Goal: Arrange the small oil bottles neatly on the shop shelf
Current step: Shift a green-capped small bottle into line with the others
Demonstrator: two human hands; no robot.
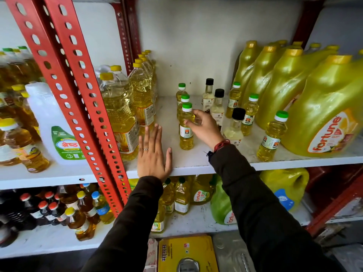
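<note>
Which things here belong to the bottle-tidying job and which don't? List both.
Job:
small green-capped bottles
small black-capped bottles
shelf
right hand
left hand

Not the job:
big yellow jugs
tall bottles
white jug
red post

A white metal shelf board (196,167) runs across the middle of the view, scuffed and dusty on top. Behind it stands a plain white back panel (206,46) with a few dark specks. Two red slotted angle uprights (64,75), punched with oval holes, lean across the left side from the top down to the lower shelf (196,222), which is also white and worn. Darker red uprights (125,36) stand at the far left corner of the bay, and another (306,22) rises at the far right. A red frame rail (337,203) slants along the lower right. The light is even and soft, with gentle shadows.
</note>
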